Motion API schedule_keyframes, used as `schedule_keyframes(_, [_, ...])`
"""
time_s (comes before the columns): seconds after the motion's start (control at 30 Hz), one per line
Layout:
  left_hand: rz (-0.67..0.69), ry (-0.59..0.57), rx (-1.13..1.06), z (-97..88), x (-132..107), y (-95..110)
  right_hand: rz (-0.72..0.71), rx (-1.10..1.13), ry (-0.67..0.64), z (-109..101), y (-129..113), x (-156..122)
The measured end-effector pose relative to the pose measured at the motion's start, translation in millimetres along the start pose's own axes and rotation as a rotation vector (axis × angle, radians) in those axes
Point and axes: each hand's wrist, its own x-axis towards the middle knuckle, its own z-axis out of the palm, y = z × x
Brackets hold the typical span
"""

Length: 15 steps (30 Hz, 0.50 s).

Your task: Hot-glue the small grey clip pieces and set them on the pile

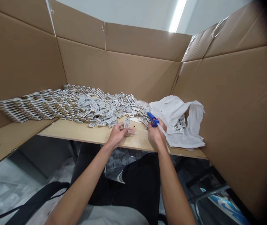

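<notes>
My left hand [117, 135] pinches a small flat grey piece [127, 123] with a pointed top and slots cut through it. It is held above the front part of the wooden table [96, 133]. Closed around a blue glue gun [152, 119] is my right hand [157, 131], a short way to the right. A pale glue stick [162, 129] sticks out of the gun's back end, toward me. The gun's nozzle points away from me, near the heap, and its tip is hard to make out. Many similar grey pieces [96, 106] lie heaped beyond my hands.
Stacked rows of grey pieces [32, 106] lean along the left side. Crumpled white sheeting [168, 107] and flat white paper [185, 142] lie at the right, with more pieces partly under them. Tall cardboard walls [142, 68] enclose the table's back and sides.
</notes>
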Motion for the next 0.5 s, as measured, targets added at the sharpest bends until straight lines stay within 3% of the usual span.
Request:
schedule_keyframes(0.13, [-0.005, 0.011, -0.010, 1.7, -2, 2, -0.088, 0.078, -0.086, -9, -2, 1])
schedule_keyframes(0.33, [-0.016, 0.064, -0.058, 2.3, 3, 0, -0.173, 0.262, -0.473, -16, -16, -4])
schedule_keyframes(0.5, [-0.007, 0.140, -0.129, 2.3, 8, -4, -0.295, 0.258, -0.487, -13, -26, -12])
